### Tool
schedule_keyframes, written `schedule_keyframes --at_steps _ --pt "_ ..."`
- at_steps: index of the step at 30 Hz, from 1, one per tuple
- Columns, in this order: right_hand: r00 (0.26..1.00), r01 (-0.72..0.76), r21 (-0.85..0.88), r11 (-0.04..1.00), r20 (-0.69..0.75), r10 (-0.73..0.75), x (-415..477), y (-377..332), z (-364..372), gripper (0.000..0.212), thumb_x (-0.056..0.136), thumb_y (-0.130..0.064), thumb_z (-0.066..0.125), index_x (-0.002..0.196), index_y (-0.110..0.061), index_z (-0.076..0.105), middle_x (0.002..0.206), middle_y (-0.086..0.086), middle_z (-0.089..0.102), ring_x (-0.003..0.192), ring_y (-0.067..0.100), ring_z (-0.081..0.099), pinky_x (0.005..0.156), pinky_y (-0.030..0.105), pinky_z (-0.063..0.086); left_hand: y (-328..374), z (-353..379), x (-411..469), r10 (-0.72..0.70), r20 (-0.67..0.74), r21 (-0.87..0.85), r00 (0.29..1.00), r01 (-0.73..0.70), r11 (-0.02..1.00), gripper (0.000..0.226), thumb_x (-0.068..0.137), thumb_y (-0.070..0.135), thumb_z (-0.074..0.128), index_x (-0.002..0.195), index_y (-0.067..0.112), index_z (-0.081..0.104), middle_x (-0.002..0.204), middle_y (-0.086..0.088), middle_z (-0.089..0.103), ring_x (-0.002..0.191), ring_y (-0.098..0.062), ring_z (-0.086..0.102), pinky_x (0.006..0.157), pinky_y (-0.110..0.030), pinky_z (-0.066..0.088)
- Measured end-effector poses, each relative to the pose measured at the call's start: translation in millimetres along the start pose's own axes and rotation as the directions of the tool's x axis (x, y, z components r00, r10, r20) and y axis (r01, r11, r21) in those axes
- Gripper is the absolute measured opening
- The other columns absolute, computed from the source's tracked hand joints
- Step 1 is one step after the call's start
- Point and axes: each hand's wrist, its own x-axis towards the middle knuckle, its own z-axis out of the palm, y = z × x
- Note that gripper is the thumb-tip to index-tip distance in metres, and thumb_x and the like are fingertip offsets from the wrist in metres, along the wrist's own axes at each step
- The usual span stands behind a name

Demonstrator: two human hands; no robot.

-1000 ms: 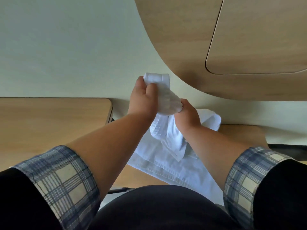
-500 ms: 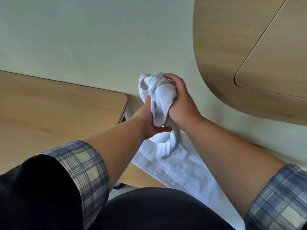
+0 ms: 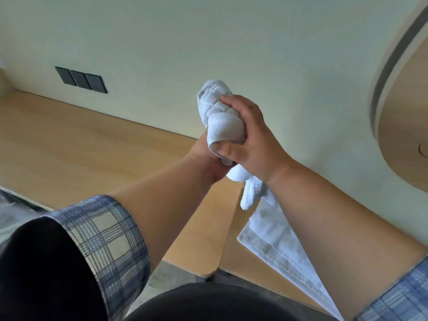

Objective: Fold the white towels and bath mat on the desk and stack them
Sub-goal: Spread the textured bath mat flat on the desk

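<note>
A bunched white towel (image 3: pixel 220 114) is held up in front of the pale wall. My right hand (image 3: pixel 252 140) is wrapped around its upper part, thumb pressed under the wad. My left hand (image 3: pixel 208 161) grips the towel just below, mostly hidden behind the right hand. A loose end of the towel (image 3: pixel 251 193) hangs down under my right wrist. Below it a flat white cloth (image 3: pixel 278 246) with a stitched hem lies on the lower wooden desk (image 3: pixel 240 258), partly covered by my right forearm.
A long wooden desk top (image 3: pixel 92 144) runs along the wall on the left, with a rounded corner near my body. Dark wall sockets (image 3: pixel 81 79) sit above it. A curved wooden panel (image 3: pixel 405 112) with a dark edge strip juts out at the upper right.
The view has swung left, showing more of the left desk and the sockets. My two hands stay closed together on the bunched towel, with the right hand now further over the top.
</note>
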Motion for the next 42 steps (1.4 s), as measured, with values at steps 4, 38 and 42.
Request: schedule_keyframes --at_steps 4,38,42 --pt "0.996 0.04 0.012 0.999 -0.074 -0.039 32.2 -34.2 76.6 0.069 0.074 -0.032 0.08 0.133 -0.038 0.046 0.146 -0.004 0.037 0.139 0.012 0.035 0.116 0.038 0.033 67.8 -58.2 -29.5 -0.016 -0.187 0.052 0.982 0.027 0.998 0.021 0.08 0.029 0.066 0.099 0.02 0.062 0.099 -0.008 0.052 0.098 -0.024 0.05 0.089 -0.04 0.036" --pt "0.994 -0.095 0.11 0.989 0.069 0.087 255.3 31.8 510.6 0.05 0.09 -0.012 0.065 0.136 -0.013 0.048 0.153 0.002 0.032 0.135 -0.008 0.027 0.112 0.016 0.026 272.8 -507.2 -52.1 -0.028 -0.846 0.333 0.532 0.569 0.752 0.025 0.103 0.039 0.04 0.11 0.027 0.061 0.104 -0.003 0.063 0.095 -0.024 0.061 0.086 -0.041 0.054" --pt "0.985 -0.115 -0.014 0.993 0.129 0.116 280.6 42.0 544.4 0.074 0.088 -0.015 0.067 0.151 -0.026 0.03 0.164 -0.002 0.011 0.145 0.001 0.021 0.115 0.021 0.028 301.5 -557.9 -31.8 0.01 -0.812 0.433 0.583 0.591 0.68 0.041 0.1 0.047 0.046 0.129 0.019 0.057 0.11 -0.001 0.067 0.105 -0.026 0.067 0.096 -0.051 0.054"
